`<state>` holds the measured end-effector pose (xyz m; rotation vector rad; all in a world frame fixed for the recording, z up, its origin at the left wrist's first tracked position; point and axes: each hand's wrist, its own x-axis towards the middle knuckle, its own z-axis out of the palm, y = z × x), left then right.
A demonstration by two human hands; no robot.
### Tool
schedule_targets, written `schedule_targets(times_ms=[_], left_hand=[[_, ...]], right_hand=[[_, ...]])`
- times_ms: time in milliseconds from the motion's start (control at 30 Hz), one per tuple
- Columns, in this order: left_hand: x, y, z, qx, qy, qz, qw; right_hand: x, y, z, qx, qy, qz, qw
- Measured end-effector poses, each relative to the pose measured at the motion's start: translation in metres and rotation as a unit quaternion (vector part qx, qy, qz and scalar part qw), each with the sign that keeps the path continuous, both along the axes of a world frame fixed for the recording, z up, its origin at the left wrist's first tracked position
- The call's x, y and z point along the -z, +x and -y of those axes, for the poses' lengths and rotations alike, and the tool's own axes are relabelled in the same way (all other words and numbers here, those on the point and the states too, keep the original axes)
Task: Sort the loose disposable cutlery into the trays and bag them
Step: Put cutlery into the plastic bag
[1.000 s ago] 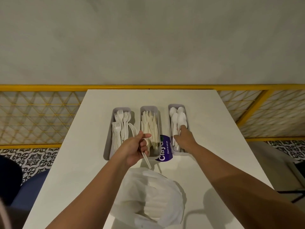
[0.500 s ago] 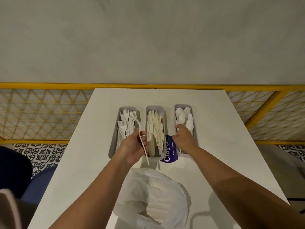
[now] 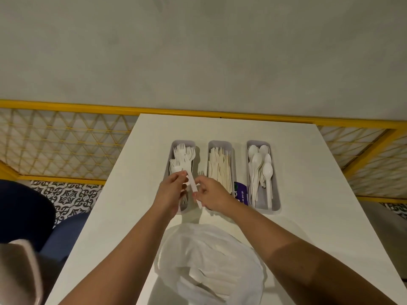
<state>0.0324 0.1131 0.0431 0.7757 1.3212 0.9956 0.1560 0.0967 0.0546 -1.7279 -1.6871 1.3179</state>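
I see my left hand (image 3: 170, 190) pinching a white plastic utensil (image 3: 193, 188) over the near end of the fork tray (image 3: 174, 148); the piece slants down toward me, and I cannot tell its type. My right hand (image 3: 211, 194) sits just beside it, fingers curled at the handle; whether they grip it I cannot tell. Knives fill the middle tray (image 3: 220, 143) and spoons the right tray (image 3: 275, 203), all on the white table (image 3: 319, 216). A white plastic bag (image 3: 211, 260) lies near me, between my forearms.
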Motion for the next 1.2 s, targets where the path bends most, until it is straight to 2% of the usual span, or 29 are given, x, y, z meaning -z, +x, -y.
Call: schedule_targets(times_ms=[67,133,233,367,467,667,767,867,933,1067,1200], left_hand=[[0.012,-0.018,-0.005,0.002,0.032,-0.154,0.988],[0.022,-0.034,-0.006,0.001,0.045,-0.271,0.962],[0.031,-0.05,-0.006,0.032,0.024,-0.331,0.943],[0.037,-0.06,-0.006,0.076,-0.014,-0.343,0.936],[0.038,-0.063,-0.006,0.09,-0.011,-0.332,0.939],[0.037,-0.065,-0.002,0.076,-0.006,-0.304,0.95],[0.038,-0.065,-0.001,0.065,-0.005,-0.327,0.943],[0.034,-0.063,0.005,0.034,0.051,-0.367,0.928],[0.027,-0.06,0.014,0.036,0.113,-0.38,0.917],[0.018,-0.048,0.042,0.15,0.179,-0.368,0.9],[0.022,-0.043,0.072,0.29,0.165,-0.359,0.872]], right_hand=[[0.002,-0.006,-0.007,0.03,0.012,-0.005,0.999],[0.004,-0.012,-0.015,0.05,0.014,0.009,0.999],[0.015,-0.023,-0.031,0.065,0.004,0.052,0.997],[0.031,-0.042,-0.046,0.078,-0.014,0.105,0.991],[0.041,-0.051,-0.055,0.09,-0.012,0.138,0.986],[0.04,-0.059,-0.058,0.078,0.011,0.173,0.982],[0.029,-0.055,-0.054,0.062,0.03,0.165,0.984],[0.017,-0.046,-0.043,0.04,0.017,0.13,0.991],[0.006,-0.038,-0.03,-0.019,0.0,0.128,0.992],[-0.016,-0.026,0.0,-0.109,-0.074,0.135,0.982],[-0.017,-0.015,0.033,-0.161,-0.116,0.16,0.967]])
